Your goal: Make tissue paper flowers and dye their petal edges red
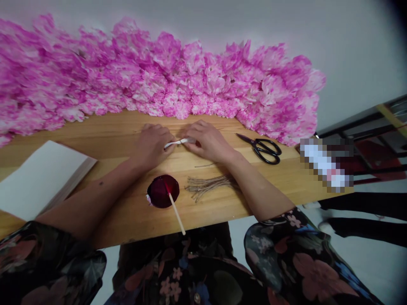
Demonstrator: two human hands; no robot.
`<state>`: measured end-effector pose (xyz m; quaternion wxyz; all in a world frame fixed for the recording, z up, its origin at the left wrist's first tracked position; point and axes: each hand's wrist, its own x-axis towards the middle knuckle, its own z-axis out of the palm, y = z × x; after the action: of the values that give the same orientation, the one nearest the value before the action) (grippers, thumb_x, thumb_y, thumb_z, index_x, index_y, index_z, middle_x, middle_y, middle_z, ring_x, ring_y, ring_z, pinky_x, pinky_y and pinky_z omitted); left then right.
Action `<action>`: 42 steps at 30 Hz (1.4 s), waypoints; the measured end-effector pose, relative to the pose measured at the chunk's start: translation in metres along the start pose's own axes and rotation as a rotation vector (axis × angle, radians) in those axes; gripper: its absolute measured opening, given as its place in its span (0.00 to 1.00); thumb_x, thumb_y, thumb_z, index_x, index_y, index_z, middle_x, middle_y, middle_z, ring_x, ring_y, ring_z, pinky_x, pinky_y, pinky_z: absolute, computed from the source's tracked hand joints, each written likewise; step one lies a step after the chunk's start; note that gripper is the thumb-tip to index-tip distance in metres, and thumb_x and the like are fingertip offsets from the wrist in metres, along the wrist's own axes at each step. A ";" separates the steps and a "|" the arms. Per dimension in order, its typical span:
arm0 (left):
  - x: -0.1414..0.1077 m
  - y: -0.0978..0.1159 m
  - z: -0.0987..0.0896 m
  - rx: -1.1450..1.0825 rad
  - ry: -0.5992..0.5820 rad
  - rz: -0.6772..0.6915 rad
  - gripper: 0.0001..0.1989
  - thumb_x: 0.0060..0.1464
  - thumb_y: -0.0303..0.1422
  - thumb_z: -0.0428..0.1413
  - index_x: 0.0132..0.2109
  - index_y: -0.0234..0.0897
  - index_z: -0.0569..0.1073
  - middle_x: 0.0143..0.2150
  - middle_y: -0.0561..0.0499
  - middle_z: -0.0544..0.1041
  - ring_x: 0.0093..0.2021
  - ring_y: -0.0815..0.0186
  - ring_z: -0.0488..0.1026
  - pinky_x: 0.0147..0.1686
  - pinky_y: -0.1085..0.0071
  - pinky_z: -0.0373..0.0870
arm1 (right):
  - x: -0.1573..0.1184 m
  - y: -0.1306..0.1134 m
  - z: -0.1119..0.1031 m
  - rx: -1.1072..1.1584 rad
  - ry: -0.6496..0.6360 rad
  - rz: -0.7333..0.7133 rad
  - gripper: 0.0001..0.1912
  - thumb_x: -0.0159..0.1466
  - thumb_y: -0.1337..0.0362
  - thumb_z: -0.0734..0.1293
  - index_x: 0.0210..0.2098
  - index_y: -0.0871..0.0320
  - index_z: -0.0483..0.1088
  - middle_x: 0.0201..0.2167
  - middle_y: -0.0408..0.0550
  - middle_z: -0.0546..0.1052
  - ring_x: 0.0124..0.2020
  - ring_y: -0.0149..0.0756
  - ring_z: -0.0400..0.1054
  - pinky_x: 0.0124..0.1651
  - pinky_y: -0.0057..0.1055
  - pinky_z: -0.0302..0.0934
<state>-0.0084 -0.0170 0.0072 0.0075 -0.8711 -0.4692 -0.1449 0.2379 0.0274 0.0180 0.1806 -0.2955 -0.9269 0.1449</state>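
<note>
Between my two hands, low over the wooden table, is a narrow strip of folded white paper (173, 143), pinched in at its middle. My left hand (152, 144) has its fingers closed on the strip's left end. The right end is in the closed fingers of my right hand (206, 140). Just below my hands stands a small bowl of dark red liquid (159, 195) with a wooden stick (177, 214) leaning out of it. A bundle of thin brown wires or twigs (206, 185) lies by my right forearm, and a single one (205, 165) lies above it.
Pink and white paper flowers (165, 76) are heaped along the table's back. Black-handled scissors (262, 148) lie to the right, a stack of white paper (44, 178) to the left. Past the table's right end are a dark rack (375, 148) and a person's legs (365, 216).
</note>
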 end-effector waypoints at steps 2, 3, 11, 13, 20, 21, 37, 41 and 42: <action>0.001 0.002 0.000 0.005 0.008 0.003 0.11 0.73 0.32 0.53 0.44 0.40 0.80 0.42 0.48 0.82 0.48 0.56 0.72 0.51 0.56 0.65 | 0.001 -0.001 0.003 0.009 -0.005 -0.019 0.13 0.76 0.63 0.66 0.55 0.56 0.80 0.56 0.57 0.84 0.58 0.51 0.71 0.60 0.45 0.62; 0.001 0.003 0.000 0.009 0.009 0.002 0.11 0.73 0.32 0.52 0.43 0.40 0.79 0.42 0.48 0.82 0.48 0.56 0.73 0.52 0.56 0.65 | 0.002 -0.002 0.005 0.004 -0.009 -0.017 0.14 0.76 0.63 0.65 0.54 0.56 0.81 0.55 0.57 0.85 0.57 0.52 0.72 0.59 0.46 0.62; 0.005 0.010 -0.015 0.054 -0.024 0.020 0.15 0.73 0.30 0.51 0.37 0.41 0.76 0.39 0.44 0.81 0.49 0.51 0.76 0.55 0.49 0.69 | 0.002 -0.002 0.014 0.190 0.060 0.037 0.14 0.74 0.63 0.65 0.52 0.58 0.82 0.51 0.56 0.86 0.53 0.48 0.76 0.59 0.44 0.64; 0.005 0.011 -0.016 0.052 -0.010 0.029 0.16 0.73 0.29 0.50 0.35 0.42 0.77 0.37 0.43 0.80 0.48 0.49 0.76 0.55 0.47 0.70 | 0.001 -0.005 0.014 0.276 0.074 0.080 0.14 0.73 0.63 0.66 0.51 0.57 0.83 0.51 0.54 0.87 0.51 0.46 0.77 0.59 0.43 0.65; 0.002 0.013 -0.015 0.067 0.037 0.033 0.17 0.75 0.31 0.50 0.35 0.42 0.74 0.36 0.46 0.78 0.47 0.51 0.76 0.54 0.49 0.70 | 0.004 -0.017 0.012 0.545 0.086 0.275 0.13 0.67 0.62 0.69 0.46 0.57 0.84 0.46 0.49 0.88 0.43 0.39 0.76 0.48 0.36 0.66; 0.002 0.013 -0.016 0.085 0.027 0.037 0.17 0.76 0.31 0.50 0.34 0.42 0.73 0.36 0.46 0.78 0.47 0.52 0.75 0.54 0.49 0.70 | 0.004 -0.017 0.011 0.559 0.080 0.285 0.12 0.67 0.63 0.69 0.46 0.58 0.84 0.46 0.49 0.88 0.42 0.39 0.76 0.48 0.35 0.66; 0.000 -0.004 -0.001 -0.060 0.013 -0.117 0.07 0.68 0.33 0.59 0.43 0.40 0.82 0.46 0.43 0.83 0.52 0.48 0.76 0.52 0.51 0.68 | -0.002 0.005 0.001 0.324 0.118 0.234 0.13 0.69 0.65 0.68 0.48 0.56 0.84 0.48 0.51 0.86 0.47 0.45 0.75 0.54 0.42 0.66; 0.002 -0.005 -0.003 -0.089 -0.048 -0.166 0.08 0.67 0.34 0.61 0.46 0.39 0.85 0.48 0.43 0.84 0.52 0.49 0.76 0.52 0.52 0.66 | -0.005 0.009 -0.002 0.176 0.163 0.140 0.13 0.75 0.60 0.69 0.55 0.51 0.83 0.57 0.53 0.85 0.59 0.51 0.73 0.65 0.50 0.64; 0.002 -0.004 -0.003 -0.087 -0.052 -0.177 0.09 0.68 0.35 0.61 0.47 0.39 0.85 0.48 0.44 0.83 0.53 0.49 0.76 0.53 0.52 0.66 | -0.004 0.007 -0.001 0.155 0.145 0.103 0.14 0.75 0.58 0.70 0.57 0.51 0.82 0.58 0.53 0.84 0.60 0.52 0.73 0.66 0.51 0.63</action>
<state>-0.0115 -0.0135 0.0103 -0.0551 -0.8292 -0.5377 -0.1426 0.2454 0.0307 0.0149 0.2618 -0.3375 -0.8810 0.2034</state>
